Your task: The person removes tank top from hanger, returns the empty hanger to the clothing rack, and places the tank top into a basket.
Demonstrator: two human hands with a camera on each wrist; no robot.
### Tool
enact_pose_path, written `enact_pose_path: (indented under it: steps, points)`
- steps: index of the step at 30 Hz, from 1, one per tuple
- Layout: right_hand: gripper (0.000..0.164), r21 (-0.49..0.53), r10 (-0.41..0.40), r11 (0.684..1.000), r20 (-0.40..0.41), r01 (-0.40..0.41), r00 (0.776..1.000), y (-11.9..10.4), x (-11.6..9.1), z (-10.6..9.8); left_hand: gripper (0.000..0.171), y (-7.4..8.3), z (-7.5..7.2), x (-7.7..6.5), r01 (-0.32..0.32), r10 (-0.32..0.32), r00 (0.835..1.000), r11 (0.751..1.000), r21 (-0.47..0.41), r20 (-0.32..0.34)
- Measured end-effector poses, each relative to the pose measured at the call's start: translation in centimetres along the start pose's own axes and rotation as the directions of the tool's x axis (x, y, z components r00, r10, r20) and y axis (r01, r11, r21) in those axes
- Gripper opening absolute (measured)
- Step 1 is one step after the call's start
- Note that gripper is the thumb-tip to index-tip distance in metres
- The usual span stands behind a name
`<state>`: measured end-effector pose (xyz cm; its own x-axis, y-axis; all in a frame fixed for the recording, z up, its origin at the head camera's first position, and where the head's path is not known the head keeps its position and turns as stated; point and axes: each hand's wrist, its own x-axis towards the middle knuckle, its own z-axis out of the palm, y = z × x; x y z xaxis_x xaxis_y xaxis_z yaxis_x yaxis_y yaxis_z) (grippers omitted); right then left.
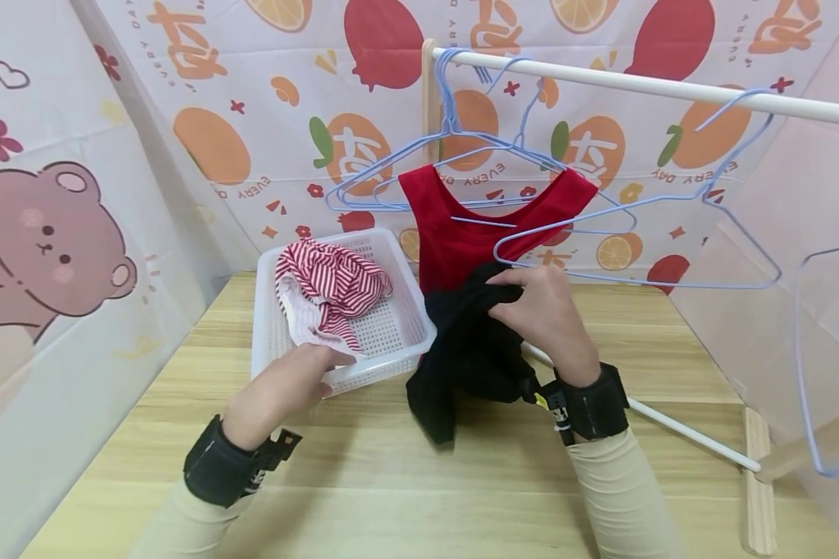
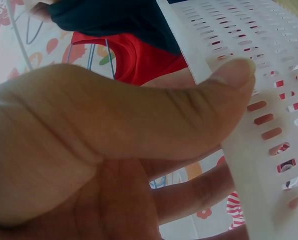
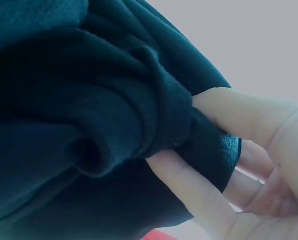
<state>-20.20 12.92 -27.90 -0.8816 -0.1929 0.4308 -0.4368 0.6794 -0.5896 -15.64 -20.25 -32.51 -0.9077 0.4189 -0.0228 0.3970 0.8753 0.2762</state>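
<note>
My left hand (image 1: 283,394) grips the near wall of a white plastic basket (image 1: 384,363), the thumb outside and the fingers over the rim. In the basket lies a crumpled red-and-white striped garment (image 1: 339,279). With the right hand (image 1: 548,310) I pinch a bunched black garment (image 1: 471,349), which hangs down beside the basket's right side. Seen from the right wrist, the dark cloth (image 3: 124,115) is folded between thumb and fingers. Behind it a red sleeveless top (image 1: 454,233) hangs on a blue hanger, its lower part hidden by the black cloth.
A white rail (image 1: 622,85) crosses the upper right and carries several blue hangers (image 1: 391,167). One hanger (image 1: 636,276) reaches over close to my right hand. The rack's lower bar (image 1: 692,439) and wooden foot (image 1: 760,481) stand at the right of the wooden table (image 1: 391,497).
</note>
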Motion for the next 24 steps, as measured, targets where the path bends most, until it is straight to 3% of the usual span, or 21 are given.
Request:
enact_pose_path:
  steps: [10,24]
  points:
    - [0.027,0.049,-0.048,0.998,-0.026,0.049,0.999,-1.5,1.0,0.5,0.044,0.0,-0.1,0.1,-0.005,0.005,1.0,1.0,0.014,0.006]
    - [0.032,0.101,-0.071,0.992,0.003,0.071,0.997,-4.0,3.6,0.9,0.043,0.0,0.0,0.2,0.004,-0.004,1.0,1.0,-0.005,0.012]
